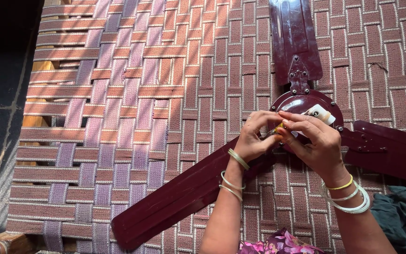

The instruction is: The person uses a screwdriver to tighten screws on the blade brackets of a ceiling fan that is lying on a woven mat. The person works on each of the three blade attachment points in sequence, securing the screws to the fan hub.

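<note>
While our fingertips [278,123] are meeting just right of the frame's centre, we are pinching a small yellow-orange piece [278,127] between them; most of it is hidden, so we cannot tell what it is. Our left hand [254,136] is curling in from the lower left with thumb and forefinger pressed on the piece, and our right hand [313,141] is closing over it from the right, its fingers bunched together and pointing left. Both hands are hovering over the hub [306,104] of a maroon ceiling fan [189,188], which is lying flat on a woven cot [142,94] of reddish and pale straps. One blade is running to the top of the frame, one to the lower left, one to the right edge. A pale label [323,114] is showing on the hub behind our right fingers. Bangles [348,197] are circling both wrists, and a dark green cloth [402,214] is lying at the lower right.

We are judging the grip as the weak point: the piece is small, and a slip could be sending it through the gaps in the weave. The bangles could also be scraping the blade.
</note>
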